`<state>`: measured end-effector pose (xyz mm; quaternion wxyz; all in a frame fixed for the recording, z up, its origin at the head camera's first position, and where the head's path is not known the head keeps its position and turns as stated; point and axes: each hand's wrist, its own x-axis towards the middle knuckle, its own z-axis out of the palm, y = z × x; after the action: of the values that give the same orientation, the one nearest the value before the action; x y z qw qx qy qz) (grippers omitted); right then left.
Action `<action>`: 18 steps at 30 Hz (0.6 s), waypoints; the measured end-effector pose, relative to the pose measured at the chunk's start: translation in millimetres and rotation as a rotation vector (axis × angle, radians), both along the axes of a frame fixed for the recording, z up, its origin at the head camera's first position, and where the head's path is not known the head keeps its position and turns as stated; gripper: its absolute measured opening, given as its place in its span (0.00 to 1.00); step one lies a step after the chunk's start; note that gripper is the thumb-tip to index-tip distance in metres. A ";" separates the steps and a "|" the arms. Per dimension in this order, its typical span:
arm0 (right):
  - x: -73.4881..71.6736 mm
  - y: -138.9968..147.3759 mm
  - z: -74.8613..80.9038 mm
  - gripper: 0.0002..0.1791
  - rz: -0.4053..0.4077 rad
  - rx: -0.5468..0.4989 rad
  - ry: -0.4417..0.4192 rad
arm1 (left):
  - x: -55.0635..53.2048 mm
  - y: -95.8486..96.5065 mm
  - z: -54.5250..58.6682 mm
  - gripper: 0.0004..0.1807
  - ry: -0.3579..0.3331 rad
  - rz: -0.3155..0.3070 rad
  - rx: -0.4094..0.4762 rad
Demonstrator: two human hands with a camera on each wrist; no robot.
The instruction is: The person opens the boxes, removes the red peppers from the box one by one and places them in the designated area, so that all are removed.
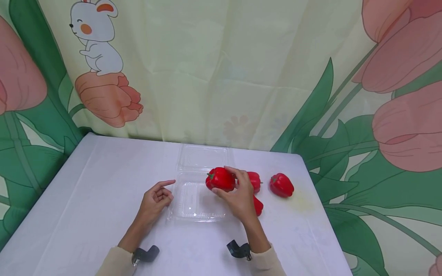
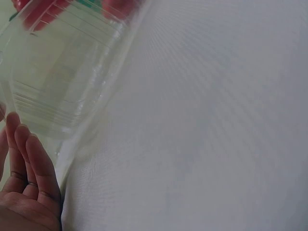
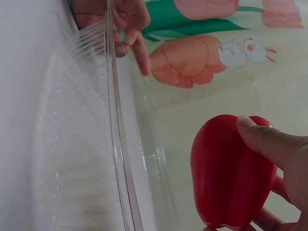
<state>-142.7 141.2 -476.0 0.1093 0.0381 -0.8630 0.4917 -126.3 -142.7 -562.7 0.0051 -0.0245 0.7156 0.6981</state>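
Note:
My right hand grips a red bell pepper between thumb and fingers, its green stem facing left. The pepper is held above the right part of a clear plastic clamshell container, whose lid lies folded back. My left hand is at the container's left edge, thumb and curled fingers pinching the rim, index finger extended. In the right wrist view, the held pepper is close, beside the container rim. The left wrist view shows the left hand against the container's side.
Right of the container, a red pepper and another lie partly hidden by my right hand. A further pepper rests farther right on the white tabletop. A printed curtain hangs behind the table.

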 end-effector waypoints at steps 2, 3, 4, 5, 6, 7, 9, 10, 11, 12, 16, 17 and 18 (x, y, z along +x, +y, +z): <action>1.4 2.6 1.6 0.48 -0.008 -0.013 0.000 | 0.2 -0.1 -0.1 0.27 0.002 0.000 0.001; 2.1 4.0 2.5 0.48 -0.012 -0.019 -0.001 | 0.3 -0.2 -0.2 0.27 0.002 -0.001 0.002; 2.9 5.4 3.4 0.48 -0.016 -0.022 -0.001 | 0.3 -0.3 -0.5 0.27 0.001 -0.001 0.003; 3.6 6.8 3.9 0.48 -0.020 -0.025 -0.004 | 0.4 -0.4 -0.6 0.27 0.001 -0.002 0.004; 4.3 8.2 4.5 0.47 -0.024 -0.027 -0.006 | 0.6 -0.4 -0.6 0.27 0.000 -0.002 0.006; 5.0 9.6 5.3 0.47 -0.027 -0.030 -0.005 | 0.6 -0.5 -0.5 0.27 0.001 -0.004 0.008; 6.3 12.5 6.1 0.48 -0.031 -0.033 -0.005 | 0.9 -0.7 -0.1 0.27 0.001 -0.005 0.009; 6.7 13.9 6.2 0.48 -0.034 -0.031 -0.002 | 1.1 -0.8 0.2 0.27 0.001 -0.005 0.009; 7.3 15.4 6.6 0.48 -0.036 -0.030 -0.001 | 1.2 -0.9 0.4 0.27 0.002 -0.006 0.008; 8.0 16.9 7.0 0.48 -0.038 -0.029 0.003 | 1.2 -1.0 0.5 0.27 0.003 -0.006 0.010; 9.8 24.1 6.4 0.48 -0.045 -0.022 0.012 | 1.6 -0.9 0.5 0.27 0.000 -0.007 0.010; 10.4 26.2 6.1 0.48 -0.048 -0.022 0.010 | 1.7 -0.9 0.4 0.27 -0.002 -0.008 0.010; 10.6 28.2 5.3 0.48 -0.053 -0.020 0.008 | 1.8 -0.7 0.4 0.27 -0.004 -0.008 0.011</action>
<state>-132.1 169.4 -470.7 0.1262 0.0162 -0.8584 0.4970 -124.5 -143.4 -562.3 0.0096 -0.0228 0.7118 0.7020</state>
